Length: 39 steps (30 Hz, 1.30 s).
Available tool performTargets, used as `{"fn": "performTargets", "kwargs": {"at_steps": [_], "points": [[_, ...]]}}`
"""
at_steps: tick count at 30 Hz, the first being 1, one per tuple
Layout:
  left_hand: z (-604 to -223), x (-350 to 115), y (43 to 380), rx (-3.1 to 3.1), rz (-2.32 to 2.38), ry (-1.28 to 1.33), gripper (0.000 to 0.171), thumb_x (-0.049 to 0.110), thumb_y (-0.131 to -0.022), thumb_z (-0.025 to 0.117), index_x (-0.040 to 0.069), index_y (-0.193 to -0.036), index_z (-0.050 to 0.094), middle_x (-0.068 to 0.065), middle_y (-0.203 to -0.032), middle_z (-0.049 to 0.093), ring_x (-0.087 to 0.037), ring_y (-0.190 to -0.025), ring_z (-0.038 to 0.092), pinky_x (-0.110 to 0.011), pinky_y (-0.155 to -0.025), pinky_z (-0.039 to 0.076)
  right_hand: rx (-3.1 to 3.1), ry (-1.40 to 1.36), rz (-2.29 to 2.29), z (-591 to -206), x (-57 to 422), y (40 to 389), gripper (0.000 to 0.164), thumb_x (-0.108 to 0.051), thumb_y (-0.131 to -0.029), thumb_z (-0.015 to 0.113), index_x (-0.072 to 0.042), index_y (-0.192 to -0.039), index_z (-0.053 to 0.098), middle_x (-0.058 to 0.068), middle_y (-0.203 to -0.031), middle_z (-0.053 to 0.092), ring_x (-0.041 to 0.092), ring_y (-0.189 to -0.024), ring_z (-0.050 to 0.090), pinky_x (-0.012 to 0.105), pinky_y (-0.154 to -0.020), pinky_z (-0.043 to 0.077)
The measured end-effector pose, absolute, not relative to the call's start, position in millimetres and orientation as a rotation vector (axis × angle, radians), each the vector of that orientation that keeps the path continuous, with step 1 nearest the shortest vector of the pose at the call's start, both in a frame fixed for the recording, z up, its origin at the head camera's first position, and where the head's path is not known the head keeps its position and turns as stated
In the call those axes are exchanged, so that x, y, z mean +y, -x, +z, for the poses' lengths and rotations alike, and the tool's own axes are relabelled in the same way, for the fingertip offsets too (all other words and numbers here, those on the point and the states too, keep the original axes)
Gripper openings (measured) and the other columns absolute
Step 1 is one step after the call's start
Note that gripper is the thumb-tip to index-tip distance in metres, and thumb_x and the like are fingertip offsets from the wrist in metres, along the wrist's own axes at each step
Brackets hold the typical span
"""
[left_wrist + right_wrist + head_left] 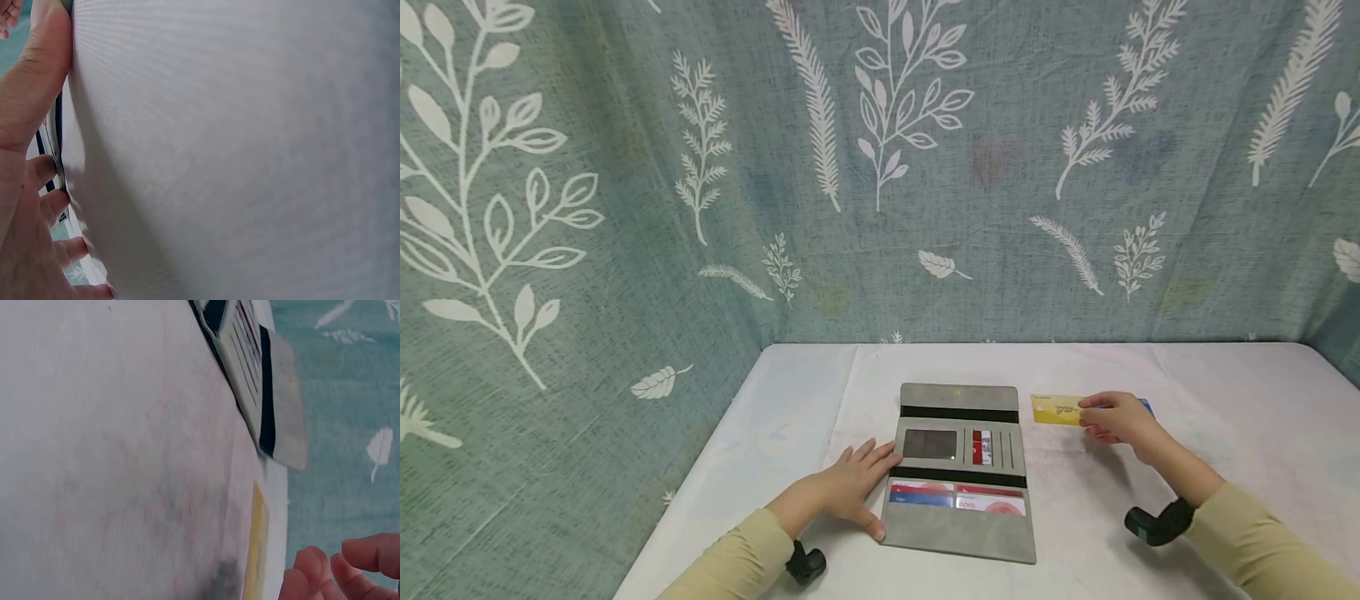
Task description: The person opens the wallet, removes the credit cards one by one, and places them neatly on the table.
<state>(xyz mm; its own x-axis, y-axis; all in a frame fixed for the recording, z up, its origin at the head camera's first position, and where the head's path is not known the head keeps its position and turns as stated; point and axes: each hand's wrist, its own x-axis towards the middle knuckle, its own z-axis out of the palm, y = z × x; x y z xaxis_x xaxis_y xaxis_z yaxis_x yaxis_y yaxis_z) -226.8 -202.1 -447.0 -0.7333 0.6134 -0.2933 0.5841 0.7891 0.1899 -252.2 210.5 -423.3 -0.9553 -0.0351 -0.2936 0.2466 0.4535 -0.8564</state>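
Observation:
A grey folding wallet [958, 533] lies unfolded on the table, with a dark window and card slots. Red-and-white cards [982, 447] fill part of the middle slots, and a blue-and-red card [921, 494] and a white-and-red card [991, 502] show in the lower pockets. My left hand [850, 487] rests with spread fingers against the wallet's left edge. To the right, my right hand [1120, 421] hangs over a yellow card [1052, 409] and a blue card [1146, 405], partly covering both. In the right wrist view its loosely bent fingers [362, 554] show nothing between them.
A white cloth covers the table [805, 400]. Behind it and along the left side hangs a green leaf-patterned curtain [880, 308]. Black wrist devices, one at the left wrist [806, 563] and one at the right wrist [1159, 523], sit close above the cloth.

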Motion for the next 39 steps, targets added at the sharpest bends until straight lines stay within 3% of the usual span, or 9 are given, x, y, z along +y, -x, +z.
{"fn": "performTargets", "kwargs": {"at_steps": [13,26,39], "points": [[-446,-202,226,2.634,0.129,-0.907,0.109,0.057,-0.061,0.075,0.011,-0.145,0.024,-0.008,-0.152,0.016,-0.037,-0.138,0.012,-0.061,-0.105,0.014,2.350,-0.092,-1.583,-436,154,251,0.032,-0.011,-0.089,0.055,0.010,-0.112,0.053,0.005,-0.078,0.065,0.011,-0.061,0.056,0.025,-0.058,0.051],[-443,-203,226,2.621,0.146,-0.903,0.108,0.057,-0.062,0.074,0.011,-0.145,0.022,-0.008,-0.153,0.015,-0.037,-0.138,0.010,-0.061,-0.105,0.012,2.148,-0.157,-1.661,-439,116,252,0.035,-0.013,-0.089,0.058,0.008,-0.115,0.051,0.009,-0.080,0.067,0.016,-0.062,0.062,0.028,-0.062,0.054],[-444,-203,226,2.625,0.144,-0.910,0.108,0.057,-0.062,0.075,0.011,-0.145,0.023,-0.009,-0.152,0.015,-0.038,-0.138,0.011,-0.061,-0.105,0.013,1.967,-0.196,-1.746,-443,108,257,0.031,-0.009,-0.090,0.056,0.010,-0.115,0.051,0.010,-0.080,0.066,0.016,-0.064,0.063,0.029,-0.066,0.054]]}}
